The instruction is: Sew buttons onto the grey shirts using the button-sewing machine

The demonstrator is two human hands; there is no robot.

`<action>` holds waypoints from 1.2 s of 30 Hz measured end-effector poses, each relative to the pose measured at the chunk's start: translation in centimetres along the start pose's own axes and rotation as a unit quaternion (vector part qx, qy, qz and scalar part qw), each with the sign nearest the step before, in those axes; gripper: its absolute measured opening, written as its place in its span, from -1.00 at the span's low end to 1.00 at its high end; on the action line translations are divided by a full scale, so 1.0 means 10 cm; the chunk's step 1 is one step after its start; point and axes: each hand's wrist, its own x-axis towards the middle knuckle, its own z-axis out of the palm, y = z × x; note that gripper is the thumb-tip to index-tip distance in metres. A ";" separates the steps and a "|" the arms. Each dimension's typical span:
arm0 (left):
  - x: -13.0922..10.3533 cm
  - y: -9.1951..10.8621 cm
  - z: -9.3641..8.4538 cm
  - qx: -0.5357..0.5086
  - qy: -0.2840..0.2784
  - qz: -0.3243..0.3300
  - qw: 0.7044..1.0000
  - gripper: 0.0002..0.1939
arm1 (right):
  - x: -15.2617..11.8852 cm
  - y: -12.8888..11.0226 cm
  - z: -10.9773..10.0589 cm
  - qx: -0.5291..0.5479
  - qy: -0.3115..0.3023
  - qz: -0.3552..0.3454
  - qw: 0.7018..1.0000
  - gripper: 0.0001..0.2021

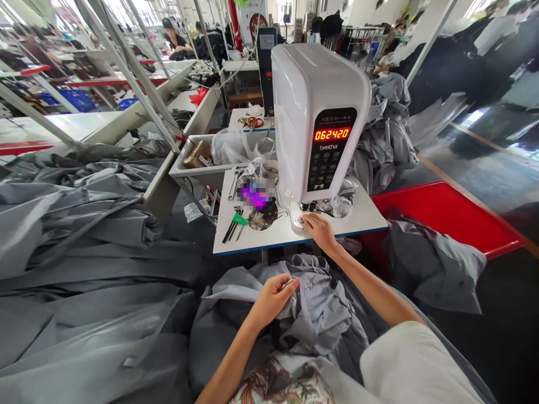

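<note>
In my lap lies a bunched grey fabric piece (pixel 324 292), and my left hand (pixel 273 297) is closed on its edge. My right hand (pixel 319 229) reaches to the lower arm of a white machine (pixel 295 73). Its fingertips are pinched together at the small round die there; whatever they hold is too small to make out. Red digits glow on the machine's black front panel (pixel 332 140). Just left of the die, a round dish (pixel 261 220) of small metal parts is set in the white tabletop (pixel 269 241).
Hex keys (pixel 231 227) with a green holder and wrenches (pixel 233 184) lie on the table's left. Behind them is a white tray (pixel 189 168) with plastic bags. Grey fabric heaps (pixel 84 252) fill the left side. A red bin (pixel 455 219) stands at right. People work farther back.
</note>
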 end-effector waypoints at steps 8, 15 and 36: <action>0.08 0.02 -0.03 0.003 0.001 0.008 1.000 -0.51 | -0.14 -0.03 -0.05 -0.069 -0.058 -0.041 0.995 -0.59; 0.29 0.12 -0.06 0.025 -0.005 0.040 0.999 -0.51 | -0.15 -0.06 -0.07 -0.091 -0.070 -0.055 0.992 -0.58; 0.95 0.21 -0.23 0.180 0.119 0.110 0.970 -0.55 | -0.71 -0.86 -0.20 0.211 -0.030 0.195 0.957 -0.86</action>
